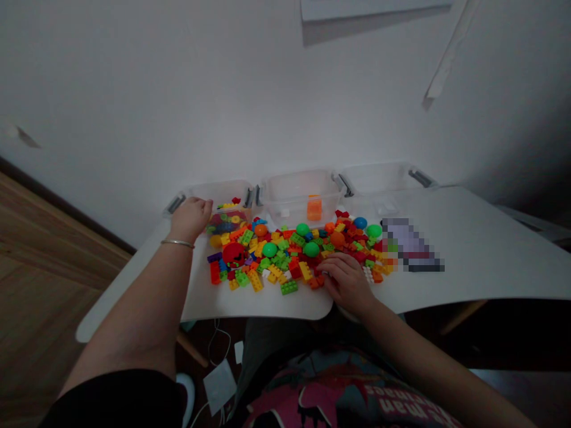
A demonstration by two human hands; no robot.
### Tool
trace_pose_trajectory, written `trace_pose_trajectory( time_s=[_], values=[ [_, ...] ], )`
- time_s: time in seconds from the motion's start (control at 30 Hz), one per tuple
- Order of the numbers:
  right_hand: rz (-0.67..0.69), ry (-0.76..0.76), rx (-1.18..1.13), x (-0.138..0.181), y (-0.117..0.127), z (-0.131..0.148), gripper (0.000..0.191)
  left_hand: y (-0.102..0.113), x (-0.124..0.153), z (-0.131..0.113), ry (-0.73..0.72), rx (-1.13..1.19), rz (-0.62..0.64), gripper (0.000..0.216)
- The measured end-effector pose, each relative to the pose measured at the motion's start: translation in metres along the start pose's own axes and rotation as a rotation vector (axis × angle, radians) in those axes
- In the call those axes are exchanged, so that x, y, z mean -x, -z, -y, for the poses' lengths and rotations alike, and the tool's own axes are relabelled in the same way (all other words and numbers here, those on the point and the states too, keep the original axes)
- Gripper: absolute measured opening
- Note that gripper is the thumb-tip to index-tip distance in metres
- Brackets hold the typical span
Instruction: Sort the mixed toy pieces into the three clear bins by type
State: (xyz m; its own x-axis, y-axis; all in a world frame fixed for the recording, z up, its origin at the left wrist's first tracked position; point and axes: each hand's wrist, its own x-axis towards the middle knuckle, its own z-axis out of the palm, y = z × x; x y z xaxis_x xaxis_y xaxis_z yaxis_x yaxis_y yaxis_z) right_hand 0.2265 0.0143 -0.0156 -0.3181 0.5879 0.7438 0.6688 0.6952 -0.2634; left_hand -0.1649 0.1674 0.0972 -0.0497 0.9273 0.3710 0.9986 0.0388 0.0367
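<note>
Left hand [191, 217] hangs over a clear plastic bin [243, 195], centre-left; right hand [348, 283] is at studded bricks [255, 280], centre; both grips unclear. Shirt [352, 395], lower centre, reads "man".

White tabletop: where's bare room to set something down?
Widest: tabletop right of the pixelated item. Narrower: strip between toy bricks and front edge, left of the right hand. Crowded: middle, bricks and balls between the clear bins and that hand.

White paper [357, 8] (top cropped) on wall [156, 107].
</note>
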Motion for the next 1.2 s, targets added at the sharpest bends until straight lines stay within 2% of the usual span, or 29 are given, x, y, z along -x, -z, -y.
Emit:
trace_pose_trajectory(
  time_s=[0.13, 0.3, 0.4, 0.47, 0.6, 0.67, 0.77, 0.83, 0.93, 1.03, 1.2],
  values=[
    [0.024, -0.016, -0.003, -0.001, 0.000, 0.001, 0.017, -0.002, -0.003, -0.002, -0.008, -0.061, 0.106, 0.060],
    [0.043, -0.024, 0.002, -0.001, 0.000, 0.001, 0.015, -0.001, -0.014, -0.005, 0.169, -0.063, 0.227, 0.058],
    [0.033, -0.036, 0.013, -0.001, -0.001, 0.000, 0.014, 0.002, -0.013, -0.008, 0.186, 0.005, 0.150, 0.049],
    [0.012, -0.058, 0.033, 0.000, -0.001, -0.001, 0.016, 0.007, -0.003, -0.016, 0.172, 0.050, 0.028, 0.042],
    [-0.015, -0.119, 0.068, 0.000, -0.001, -0.003, 0.019, 0.017, 0.040, -0.053, 0.053, 0.134, -0.273, 0.030],
    [-0.027, -0.150, 0.085, 0.000, -0.001, -0.003, 0.020, 0.017, 0.072, -0.080, -0.036, 0.230, -0.328, 0.029],
    [-0.028, -0.186, 0.103, 0.001, -0.001, -0.004, 0.022, 0.009, 0.125, -0.123, -0.161, 0.333, -0.296, 0.032],
    [-0.019, -0.195, 0.107, 0.002, -0.002, -0.005, 0.024, -0.001, 0.157, -0.148, -0.232, 0.363, -0.230, 0.034],
    [-0.015, -0.204, 0.110, 0.003, -0.003, -0.006, 0.028, -0.016, 0.190, -0.175, -0.317, 0.368, -0.140, 0.034],
    [-0.027, -0.216, 0.142, 0.000, -0.001, -0.009, 0.031, -0.026, 0.204, -0.190, -0.367, 0.366, -0.106, 0.033],
    [0.035, -0.228, 0.289, -0.017, 0.003, -0.023, 0.031, -0.033, 0.205, -0.194, -0.421, 0.365, -0.113, 0.029]
  ],
)
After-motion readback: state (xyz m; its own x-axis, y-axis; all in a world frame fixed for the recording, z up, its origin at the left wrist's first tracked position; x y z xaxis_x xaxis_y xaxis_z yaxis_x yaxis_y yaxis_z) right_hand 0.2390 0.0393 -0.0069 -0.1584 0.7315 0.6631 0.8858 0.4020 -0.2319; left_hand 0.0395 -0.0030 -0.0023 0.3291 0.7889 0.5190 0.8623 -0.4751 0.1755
